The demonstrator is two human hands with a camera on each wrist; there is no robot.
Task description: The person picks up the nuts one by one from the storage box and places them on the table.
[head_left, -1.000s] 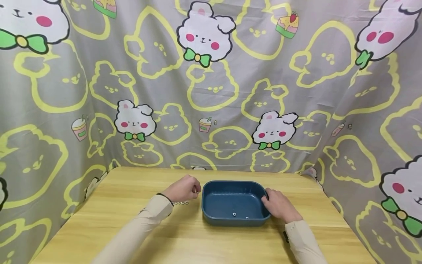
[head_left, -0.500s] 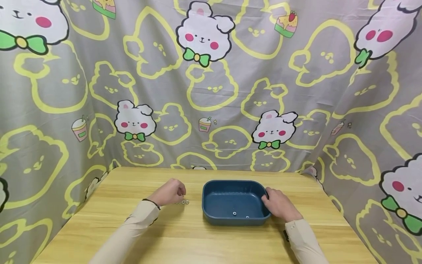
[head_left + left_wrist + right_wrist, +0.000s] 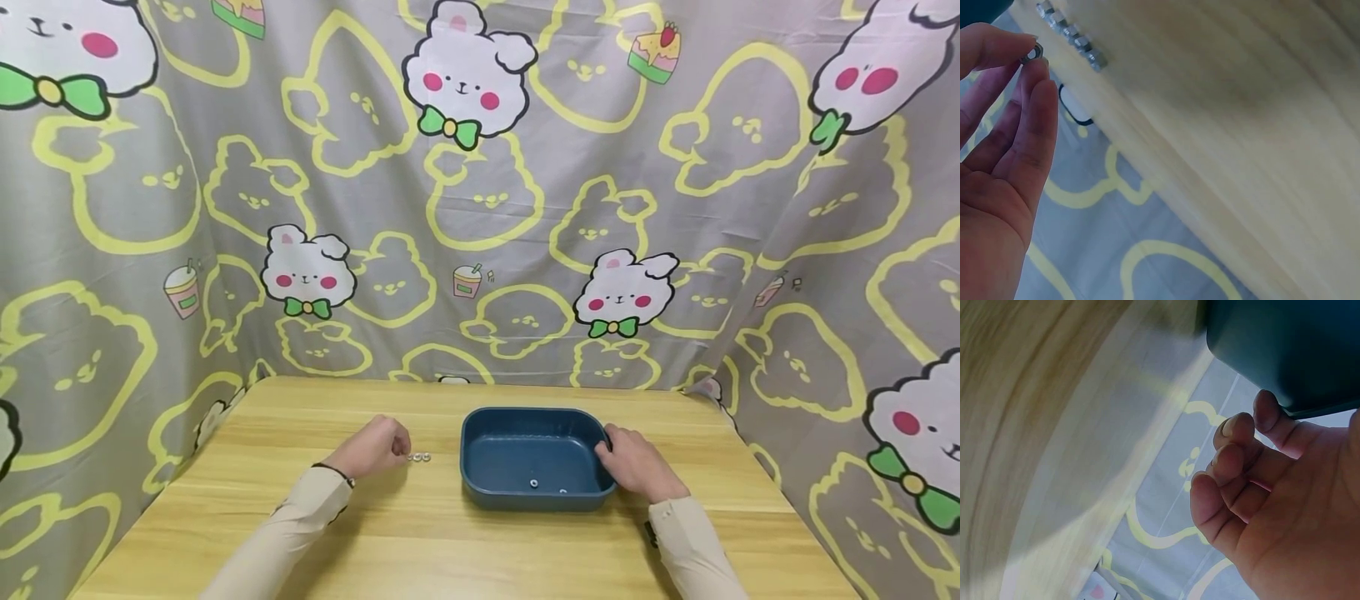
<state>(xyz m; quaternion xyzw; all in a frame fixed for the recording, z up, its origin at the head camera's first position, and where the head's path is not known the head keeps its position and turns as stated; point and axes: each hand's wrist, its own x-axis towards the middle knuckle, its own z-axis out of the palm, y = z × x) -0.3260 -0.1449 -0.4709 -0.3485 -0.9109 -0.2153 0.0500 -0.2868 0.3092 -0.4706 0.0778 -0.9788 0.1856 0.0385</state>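
My left hand [image 3: 378, 447] is over the table left of the blue bin. Its thumb and fingertips pinch a small metal nut [image 3: 1033, 52], whose open hole shows in the left wrist view. Close by, a short row of several more nuts [image 3: 1071, 34] lies on the wood; in the head view the hand partly hides this row. At the bin's right end, my right hand [image 3: 640, 463] grips the rim, thumb over the edge and fingers outside. The dark blue bin [image 3: 536, 503] sits flat, with two small nuts [image 3: 534, 483] on its floor near the front wall.
A light wooden table [image 3: 420, 550] carries everything. Grey curtains [image 3: 480, 225] with yellow outlines and white cartoon animals enclose it at the back and both sides. In the right wrist view the bin's outer wall [image 3: 1285, 350] rises beside the fingers.
My left hand has moved left, away from the bin's left rim to the row of nuts. The right hand and the bin have stayed in place.
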